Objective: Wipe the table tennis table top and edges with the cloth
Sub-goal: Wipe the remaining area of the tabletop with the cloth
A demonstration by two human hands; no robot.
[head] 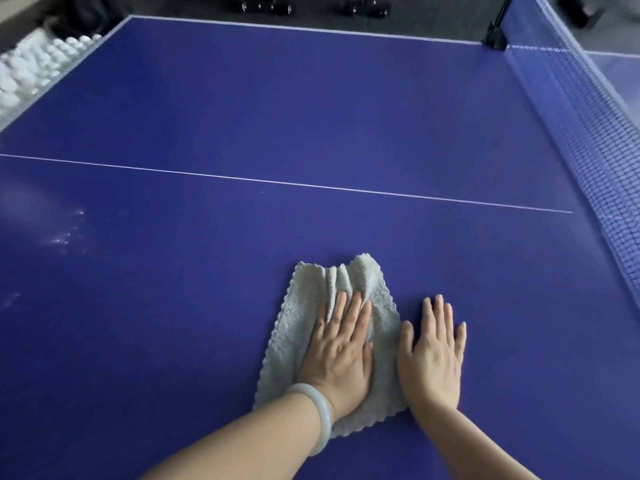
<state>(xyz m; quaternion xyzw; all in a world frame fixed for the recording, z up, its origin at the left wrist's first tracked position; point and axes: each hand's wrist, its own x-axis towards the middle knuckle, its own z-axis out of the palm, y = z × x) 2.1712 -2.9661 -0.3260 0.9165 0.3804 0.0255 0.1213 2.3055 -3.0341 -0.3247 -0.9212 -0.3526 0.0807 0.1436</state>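
Observation:
A grey fluffy cloth (pixel 304 306) lies spread on the blue table tennis table (pixel 277 116), near its front edge. My left hand (pixel 341 351) presses flat on the cloth with straight fingers; a pale bangle sits on that wrist. The cloth bunches into folds just beyond the fingertips. My right hand (pixel 433 355) rests flat on the bare table top right beside the cloth's right edge, fingers straight. A white centre line (pixel 277 183) crosses the table beyond the cloth.
The net (pixel 588 140) runs along the right side, clamped by a black post (pixel 497 32) at the far corner. Several white balls (pixel 31 67) lie in a tray past the table's left edge. Pale smudges (pixel 69 233) mark the surface at the left.

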